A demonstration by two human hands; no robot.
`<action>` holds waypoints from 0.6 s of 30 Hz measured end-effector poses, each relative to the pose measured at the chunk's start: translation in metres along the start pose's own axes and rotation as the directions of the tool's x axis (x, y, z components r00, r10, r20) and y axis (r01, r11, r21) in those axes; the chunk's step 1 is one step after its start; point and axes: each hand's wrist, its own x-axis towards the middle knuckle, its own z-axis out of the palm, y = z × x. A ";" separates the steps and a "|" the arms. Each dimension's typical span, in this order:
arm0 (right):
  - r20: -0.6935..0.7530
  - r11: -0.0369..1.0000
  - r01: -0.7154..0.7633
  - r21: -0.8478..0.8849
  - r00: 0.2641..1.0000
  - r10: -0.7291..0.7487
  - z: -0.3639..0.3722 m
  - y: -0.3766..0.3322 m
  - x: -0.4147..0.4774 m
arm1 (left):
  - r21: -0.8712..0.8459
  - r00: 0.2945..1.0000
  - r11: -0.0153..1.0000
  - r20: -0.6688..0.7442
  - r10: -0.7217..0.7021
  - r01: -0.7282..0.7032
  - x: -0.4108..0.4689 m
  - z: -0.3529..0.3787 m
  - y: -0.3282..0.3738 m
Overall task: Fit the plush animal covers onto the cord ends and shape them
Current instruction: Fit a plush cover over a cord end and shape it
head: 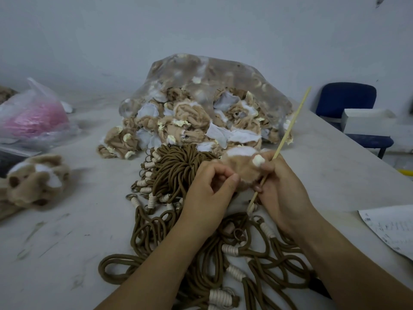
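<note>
A tan and white plush animal cover (242, 163) is held over a heap of brown cords (178, 173) with cream wrapped ends and metal rings. My left hand (210, 186) pinches the cover's left side with curled fingers. My right hand (281, 182) grips the cover's right side, by a small white tuft, together with a long thin wooden stick (288, 130) that slants up to the right. The cord end inside the cover is hidden. More cords (234, 265) lie under my forearms.
A clear bag (223, 72) spills several inside-out plush covers (185, 121) behind the cords. Fitted plush pieces (38, 177) lie at the left, near a bag with pink contents (33, 117). Papers (391, 227) sit at the right table edge; a blue chair (348, 104) stands beyond.
</note>
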 end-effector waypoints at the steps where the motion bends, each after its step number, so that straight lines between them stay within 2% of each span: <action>1: -0.006 1.000 -0.004 -0.003 1.000 0.004 0.000 0.002 0.001 | 0.037 0.998 0.997 -0.009 0.061 -0.061 -0.001 0.001 0.002; 2: -0.009 0.997 -0.004 -0.074 1.000 0.003 -0.001 0.003 0.000 | 0.072 0.993 0.991 -0.017 0.115 -0.113 -0.002 0.001 0.002; 3: -0.021 0.974 0.014 -0.227 1.000 -0.019 -0.001 0.005 -0.001 | 0.102 0.987 0.982 -0.029 0.161 -0.157 -0.002 0.001 0.003; 5: -0.028 0.842 0.029 -0.538 0.998 -0.052 -0.001 0.009 -0.002 | 0.138 0.973 0.967 -0.053 0.224 -0.215 -0.003 0.001 0.002; 6: -0.032 0.808 0.013 -0.589 0.999 -0.039 -0.002 0.009 -0.003 | 0.143 0.969 0.963 -0.057 0.240 -0.230 -0.003 0.001 0.001; 9: 0.073 0.862 -0.081 -0.501 0.988 0.135 -0.006 0.008 -0.002 | 0.144 0.967 0.961 -0.057 0.246 -0.236 -0.002 0.000 0.000; 11: 0.093 0.874 -0.111 -0.473 0.980 0.175 -0.006 0.004 -0.003 | 0.137 0.971 0.965 -0.060 0.232 -0.222 -0.002 0.001 0.000; 15: 0.002 0.799 -0.035 -0.600 0.999 0.046 -0.006 0.005 -0.002 | 0.135 0.985 0.978 -0.053 0.165 -0.156 -0.002 0.002 -0.001; 18: 0.000 0.779 0.034 -0.627 0.999 -0.044 -0.005 0.008 -0.002 | 0.264 0.991 0.956 0.003 0.132 -0.128 0.000 0.002 -0.005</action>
